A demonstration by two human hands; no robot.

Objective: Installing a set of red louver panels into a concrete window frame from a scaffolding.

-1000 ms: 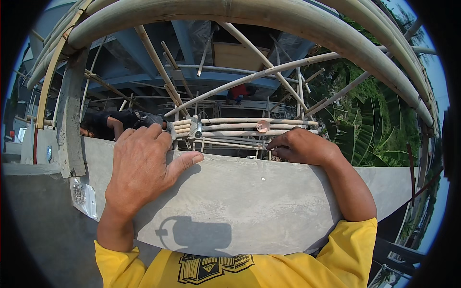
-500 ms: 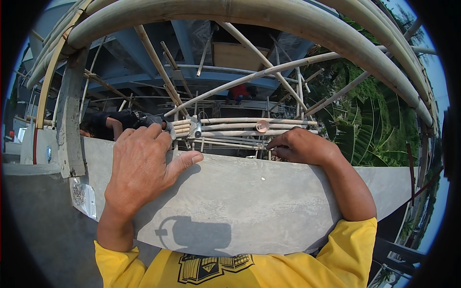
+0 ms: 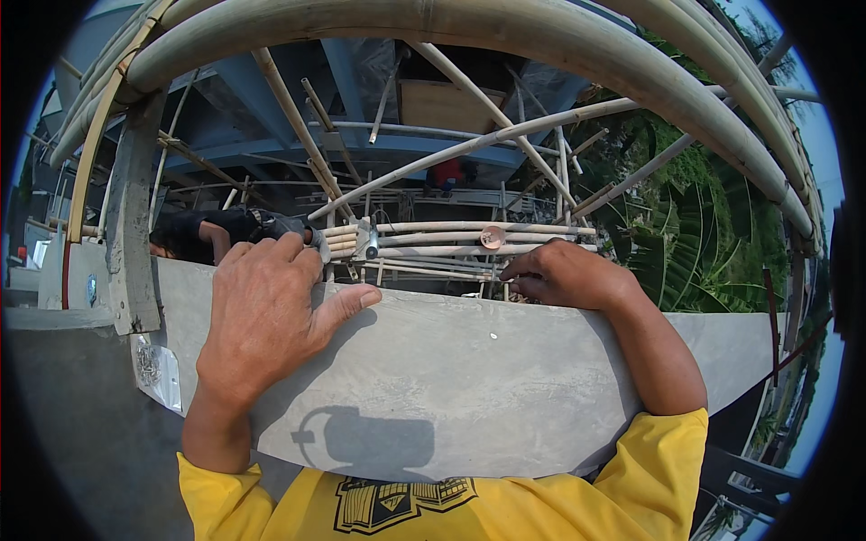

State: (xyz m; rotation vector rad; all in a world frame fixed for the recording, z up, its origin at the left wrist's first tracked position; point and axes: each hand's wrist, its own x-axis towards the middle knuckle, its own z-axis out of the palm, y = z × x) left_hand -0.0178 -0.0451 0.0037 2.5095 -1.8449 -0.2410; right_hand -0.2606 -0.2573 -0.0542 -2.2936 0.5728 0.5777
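A smooth grey concrete ledge [image 3: 451, 379] stretches across in front of me, with both my forearms over it. At its far edge on the left lies my left hand [image 3: 262, 316], thumb stretched out to the side and fingers bent over the rim; I see nothing held in it. My right hand [image 3: 573, 275] is bent over the far edge on the right. Its fingers curl in with thumb and forefinger close together, and whatever they may hold is hidden. Beyond the hands is a platform of bamboo poles [image 3: 433, 239], bearing a small orange-pink round cup [image 3: 492, 237] and a grey metal object [image 3: 368, 242].
A thick bamboo rail [image 3: 433, 22] arches overhead. A rough upright post [image 3: 135, 225] stands at left, near a clear bag of small metal pieces [image 3: 158, 370]. Below are a person in dark clothes [image 3: 244, 224] and another in red [image 3: 446, 171]. Banana leaves [image 3: 686, 243] grow at right.
Both hands stay where they were, with hardly any movement. The person in dark clothes has shifted very slightly.
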